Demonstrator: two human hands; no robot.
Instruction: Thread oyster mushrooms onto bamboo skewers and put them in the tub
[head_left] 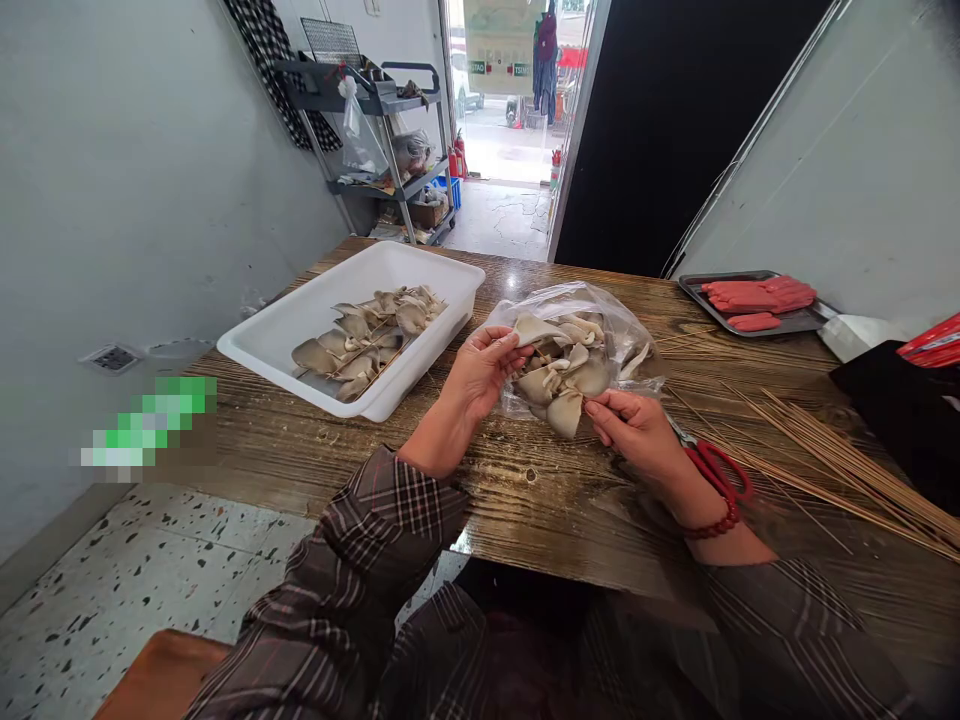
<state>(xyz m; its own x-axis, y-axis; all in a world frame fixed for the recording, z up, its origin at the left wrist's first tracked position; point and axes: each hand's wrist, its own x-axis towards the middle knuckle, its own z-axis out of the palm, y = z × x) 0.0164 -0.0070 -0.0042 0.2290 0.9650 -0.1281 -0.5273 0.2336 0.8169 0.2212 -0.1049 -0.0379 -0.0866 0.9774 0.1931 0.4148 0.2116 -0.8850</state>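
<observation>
My left hand (480, 375) is closed in a pinch on an oyster mushroom (538, 328) over the bag. A thin brown stick seems to show by its fingertips, too small to be sure of. Pinched between the thumb and finger of my right hand (637, 428) is the edge of another oyster mushroom (565, 412), lower and nearer to me. Beneath and behind both hands, a clear plastic bag (628, 325) lies open with more grey-beige mushrooms in it. To the left, a white plastic tub (262, 352) holds several mushrooms threaded on skewers (381, 368).
Red-handled scissors (721, 472) lie beside my right wrist. Bamboo skewers (847, 465) spread across the table's right side. Behind them sits a dark tray (731, 318) of pink sausage-like pieces (761, 294). A black box (892, 415) stands at the right edge; a shelved cart (394, 150) is beyond the table.
</observation>
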